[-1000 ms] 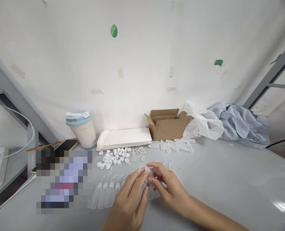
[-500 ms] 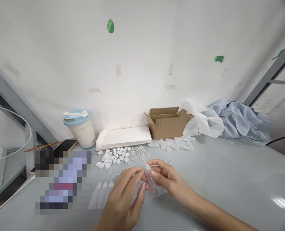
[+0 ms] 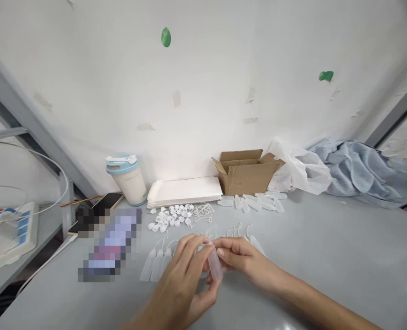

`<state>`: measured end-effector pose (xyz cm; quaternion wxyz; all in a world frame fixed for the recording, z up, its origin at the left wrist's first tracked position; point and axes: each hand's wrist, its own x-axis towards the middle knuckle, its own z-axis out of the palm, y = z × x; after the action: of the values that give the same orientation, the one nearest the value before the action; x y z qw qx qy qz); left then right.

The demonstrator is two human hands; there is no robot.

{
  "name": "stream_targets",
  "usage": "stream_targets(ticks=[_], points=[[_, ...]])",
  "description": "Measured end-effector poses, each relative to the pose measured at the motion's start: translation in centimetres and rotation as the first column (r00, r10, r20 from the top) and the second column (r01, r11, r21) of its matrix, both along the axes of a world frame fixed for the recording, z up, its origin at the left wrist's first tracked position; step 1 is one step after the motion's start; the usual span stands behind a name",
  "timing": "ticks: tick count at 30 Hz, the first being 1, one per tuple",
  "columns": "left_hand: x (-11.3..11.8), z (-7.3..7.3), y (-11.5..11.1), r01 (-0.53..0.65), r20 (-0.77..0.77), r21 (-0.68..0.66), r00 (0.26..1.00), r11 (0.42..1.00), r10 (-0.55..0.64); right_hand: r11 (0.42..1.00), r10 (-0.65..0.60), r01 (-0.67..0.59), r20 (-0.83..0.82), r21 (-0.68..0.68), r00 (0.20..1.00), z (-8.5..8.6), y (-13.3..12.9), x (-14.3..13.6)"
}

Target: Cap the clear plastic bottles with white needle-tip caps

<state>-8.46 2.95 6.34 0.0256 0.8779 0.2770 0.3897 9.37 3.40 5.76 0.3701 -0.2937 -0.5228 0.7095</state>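
A small translucent plastic bottle (image 3: 214, 266) stands nearly upright between my hands, its top partly covered by fingers. My left hand (image 3: 181, 275) is closed on it, with fingertips at the neck and the thumb near its lower end. From the other side my right hand (image 3: 246, 259) pinches the upper part between thumb and fingers. Several like bottles with thin white straps (image 3: 158, 263) lie to the left of my left hand. Behind my hands more straps curl up, and one bottle (image 3: 257, 245) shows past my right hand.
Loose white caps (image 3: 172, 217) and a tangle of thin straps (image 3: 203, 211) lie farther back. Bare bottles (image 3: 254, 201) lie before an open cardboard box (image 3: 249, 178). White packets (image 3: 186, 190), a lidded cup (image 3: 129, 183), two phones (image 3: 116, 243), a plastic bag (image 3: 302, 169) and blue cloth (image 3: 357, 169) line the table.
My left thumb has moved down to the bottle's lower end, and my left fingers now cover its top. The view has shifted, so the background sits farther right.
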Motion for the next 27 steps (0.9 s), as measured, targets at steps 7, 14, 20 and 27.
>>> stream_targets(ticks=[7, 14, 20, 27], points=[[-6.7, -0.1, -3.6, -0.077, -0.249, -0.260, 0.969, 0.963, 0.010, 1.000, -0.021, 0.021, 0.183, 0.001, 0.983, -0.5, 0.1, 0.2], [-10.7, -1.7, -5.2, -0.117, -0.284, -0.352, 0.959, 0.928, 0.013, 0.995, -0.095, 0.082, 0.272, 0.058, 0.958, 0.2, 0.6, 0.7], [-11.0, -2.3, -4.5, -0.146, -0.340, -0.352, 0.940, 0.925, 0.019, 0.985, -0.157, 0.123, 0.328, 0.121, 0.931, 1.3, 0.8, 1.0], [-11.6, -1.7, -4.3, -0.216, -0.424, -0.347, 0.904, 0.913, 0.053, 0.967, -0.244, 0.193, 0.366, 0.169, 0.898, 1.6, 1.4, 2.1]])
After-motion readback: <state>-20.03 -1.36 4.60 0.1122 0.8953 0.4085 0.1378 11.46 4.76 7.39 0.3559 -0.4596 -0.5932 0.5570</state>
